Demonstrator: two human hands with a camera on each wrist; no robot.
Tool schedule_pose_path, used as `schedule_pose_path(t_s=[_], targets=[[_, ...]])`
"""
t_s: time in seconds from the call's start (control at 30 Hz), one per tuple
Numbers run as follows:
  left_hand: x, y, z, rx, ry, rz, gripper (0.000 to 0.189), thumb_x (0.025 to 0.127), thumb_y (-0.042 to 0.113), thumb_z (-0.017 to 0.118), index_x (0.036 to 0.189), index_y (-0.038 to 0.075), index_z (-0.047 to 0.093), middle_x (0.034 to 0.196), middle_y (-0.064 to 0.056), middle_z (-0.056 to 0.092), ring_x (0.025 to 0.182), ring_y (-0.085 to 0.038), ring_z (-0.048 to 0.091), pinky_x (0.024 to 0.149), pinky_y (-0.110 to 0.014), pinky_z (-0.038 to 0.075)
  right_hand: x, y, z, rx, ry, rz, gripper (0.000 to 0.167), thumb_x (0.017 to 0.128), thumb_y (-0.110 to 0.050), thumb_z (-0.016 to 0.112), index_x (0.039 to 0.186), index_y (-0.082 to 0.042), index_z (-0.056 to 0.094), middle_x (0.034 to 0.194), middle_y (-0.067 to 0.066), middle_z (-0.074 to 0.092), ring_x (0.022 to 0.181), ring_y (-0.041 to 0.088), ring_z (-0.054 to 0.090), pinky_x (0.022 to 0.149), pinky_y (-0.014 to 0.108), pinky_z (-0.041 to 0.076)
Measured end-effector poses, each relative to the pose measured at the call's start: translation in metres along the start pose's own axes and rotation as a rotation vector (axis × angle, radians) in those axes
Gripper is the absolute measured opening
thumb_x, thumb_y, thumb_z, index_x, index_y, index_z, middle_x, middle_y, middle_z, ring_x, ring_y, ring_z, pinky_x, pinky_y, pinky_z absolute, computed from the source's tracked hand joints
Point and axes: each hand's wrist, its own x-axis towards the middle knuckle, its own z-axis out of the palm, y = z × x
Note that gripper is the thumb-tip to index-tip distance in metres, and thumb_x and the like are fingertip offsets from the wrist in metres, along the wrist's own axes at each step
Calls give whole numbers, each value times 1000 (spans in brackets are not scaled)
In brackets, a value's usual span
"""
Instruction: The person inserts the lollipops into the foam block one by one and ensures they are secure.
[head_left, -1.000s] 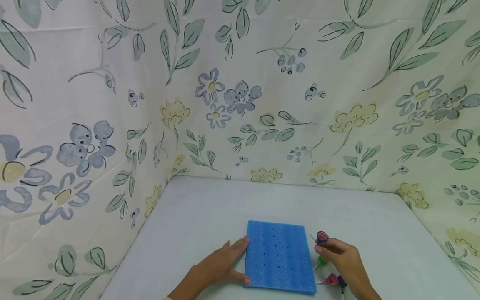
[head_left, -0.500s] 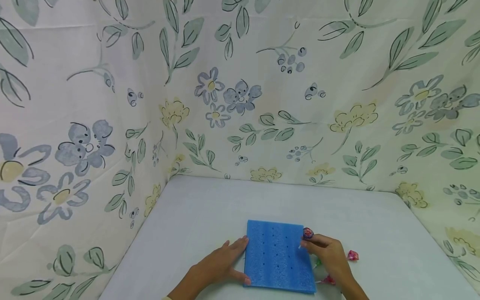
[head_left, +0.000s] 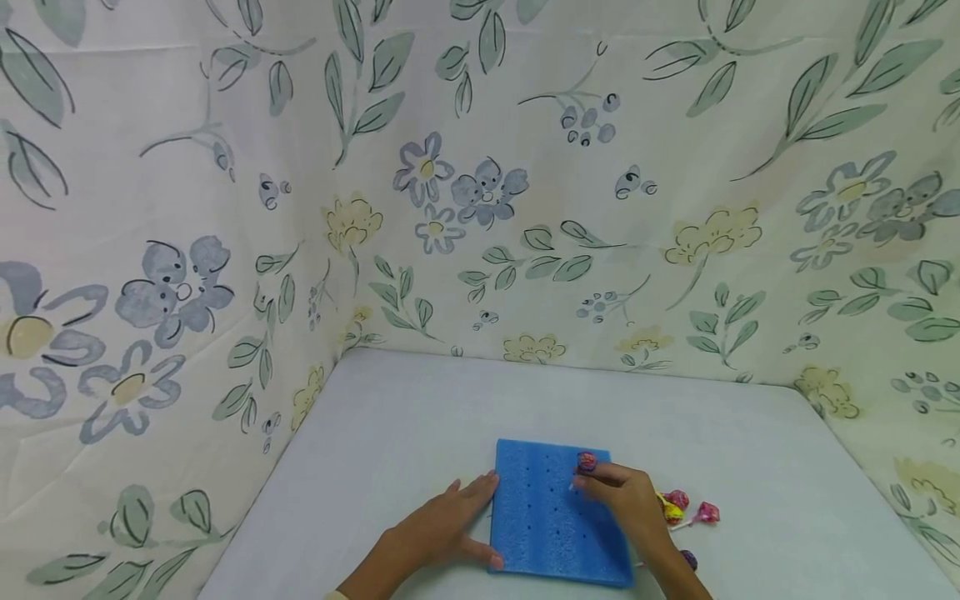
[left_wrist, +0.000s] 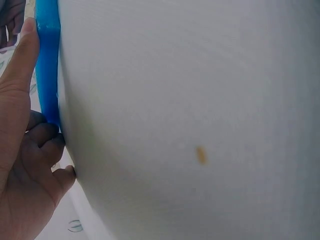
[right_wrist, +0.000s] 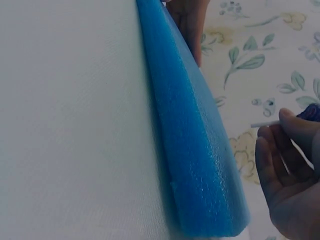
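A blue foam block with rows of small holes lies flat on the white table. Along its left edge rests my left hand, thumb and fingers spread against the side; the left wrist view shows its thumb touching the foam. Over the block's upper right part, my right hand pinches a lollipop with a purple and red wrapper. The white stick points out past the fingertips in the right wrist view, apart from the foam.
Several wrapped lollipops lie right of the block, partly behind my right arm: a yellow lollipop, a pink lollipop and a dark purple lollipop. A floral cloth stands around the back and sides of the table.
My right hand has carried the lollipop leftward, from beside the block to above its upper right holes. More of the lollipops on the table show now. The left hand has stayed in place.
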Motion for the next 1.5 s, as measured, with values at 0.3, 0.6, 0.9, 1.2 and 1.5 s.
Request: schedule_pose_path(t_s=[0.3, 0.6, 0.9, 1.2, 1.5], targets=[[3, 0, 1, 19, -6, -45, 117, 79, 75, 78, 170, 22, 27, 175, 5, 28, 159, -31, 33, 124, -59, 35, 9, -3, 18, 16, -23, -36, 23, 90, -19, 86, 105, -3, 84, 99, 7, 82, 86, 16, 77, 77, 23, 62], [3, 1, -1, 48, 2, -16, 117, 80, 75, 77, 169, 17, 29, 175, 3, 30, 160, -21, 33, 127, -53, 32, 18, -1, 36, 22, -31, -59, 21, 90, -19, 85, 106, -5, 84, 98, 6, 82, 84, 17, 77, 76, 24, 61], [1, -1, -2, 49, 20, 20, 117, 80, 74, 76, 169, 15, 29, 175, 0, 30, 160, -21, 33, 128, -53, 31, 26, -1, 53, -10, -25, -92, 21, 91, -18, 85, 106, -4, 84, 92, 5, 81, 82, 15, 75, 72, 25, 61], [1, 0, -1, 51, 16, 14, 117, 79, 75, 77, 169, 15, 30, 174, 0, 32, 159, -23, 35, 126, -53, 33, 34, 0, 62, -60, -32, -87, 14, 90, -18, 84, 98, -6, 84, 88, 4, 80, 80, 17, 75, 70, 25, 60], [2, 1, 1, 64, 15, 17, 117, 80, 76, 76, 169, 15, 30, 174, 1, 32, 159, -21, 35, 127, -52, 33, 38, 1, 66, -169, -26, -100, 9, 89, -16, 85, 96, -10, 85, 88, 2, 80, 72, 14, 70, 66, 25, 56]])
